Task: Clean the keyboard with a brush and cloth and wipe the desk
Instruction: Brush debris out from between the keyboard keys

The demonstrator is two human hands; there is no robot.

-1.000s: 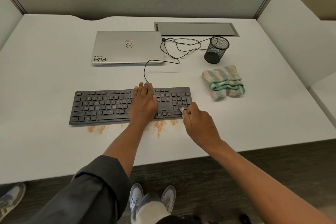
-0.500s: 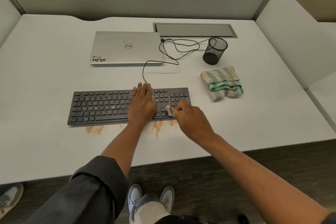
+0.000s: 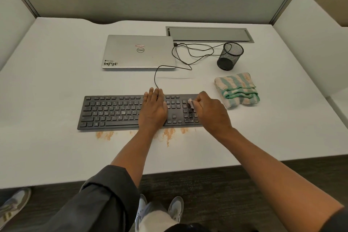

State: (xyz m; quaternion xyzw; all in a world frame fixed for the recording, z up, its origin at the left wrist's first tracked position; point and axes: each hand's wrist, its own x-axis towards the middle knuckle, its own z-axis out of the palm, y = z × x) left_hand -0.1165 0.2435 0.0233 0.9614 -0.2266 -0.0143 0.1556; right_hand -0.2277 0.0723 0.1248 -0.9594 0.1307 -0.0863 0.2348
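A black keyboard [image 3: 113, 112] lies across the middle of the white desk [image 3: 56, 81]. My left hand [image 3: 153, 108] rests flat on its keys right of centre, fingers straight. My right hand [image 3: 211, 111] is over the number pad and pinches a small pale pink brush [image 3: 191, 103], whose tip touches the keys near the pad's top. A folded green-and-cream striped cloth [image 3: 238, 89] sits on the desk just right of the keyboard. Orange dust smears [image 3: 168, 134] mark the desk along the keyboard's front edge.
A closed silver laptop [image 3: 139, 52] lies behind the keyboard, with a black cable [image 3: 188, 56] looping to it. A black mesh pen cup [image 3: 229, 57] stands behind the cloth. A grey cable hatch [image 3: 209, 34] is set in the desk at the back. Partition walls enclose the desk.
My right hand has carried the brush from the number pad's lower part, left, then up to its top rows. My left hand has stayed flat on the keyboard.
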